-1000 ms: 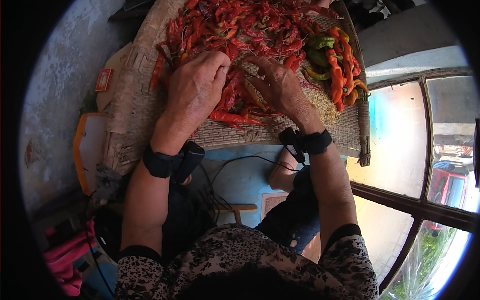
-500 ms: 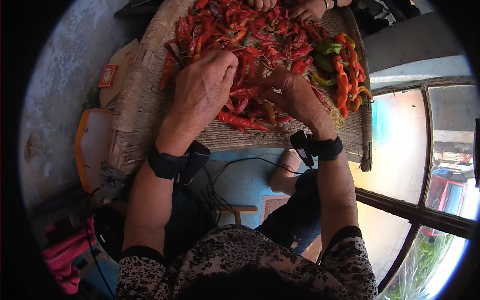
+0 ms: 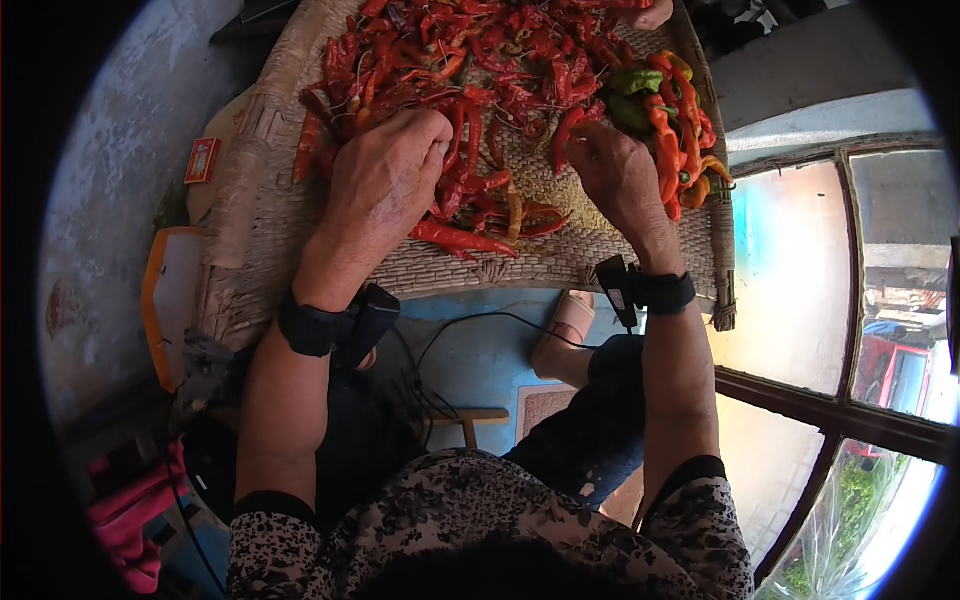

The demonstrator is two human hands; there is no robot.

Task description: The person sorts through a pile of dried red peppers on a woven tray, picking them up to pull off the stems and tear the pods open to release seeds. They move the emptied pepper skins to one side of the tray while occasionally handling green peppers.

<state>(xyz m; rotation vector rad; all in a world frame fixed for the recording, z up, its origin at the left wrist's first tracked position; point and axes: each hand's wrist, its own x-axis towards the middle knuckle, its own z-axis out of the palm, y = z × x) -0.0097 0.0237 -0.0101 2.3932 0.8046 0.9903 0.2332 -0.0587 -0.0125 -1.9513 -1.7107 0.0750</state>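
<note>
Dried red chili peppers (image 3: 420, 60) lie heaped across a woven tray (image 3: 265, 190). My left hand (image 3: 390, 170) is closed in a pinch over the near left part of the heap. Whatever its fingers hold is hidden. To the right, my right hand (image 3: 618, 180) is closed, with a red chili pepper (image 3: 565, 140) at its fingertips. Below and between the hands lies a small group of peppers, with a long red chili (image 3: 462, 238) nearest me. Pale seeds (image 3: 560, 195) are scattered on the weave beside my right hand.
Fresher orange-red peppers (image 3: 665, 150) and green peppers (image 3: 632, 95) sit at the tray's right side. Another person's hand (image 3: 650, 14) reaches in at the far edge. A small red box (image 3: 202, 160) lies left of the tray; a window (image 3: 800, 280) stands at right.
My right hand has moved right, away from the middle peppers, uncovering seeds and weave. My left hand stays pinched. The other person's hands have mostly left the picture, and the view has shifted slightly.
</note>
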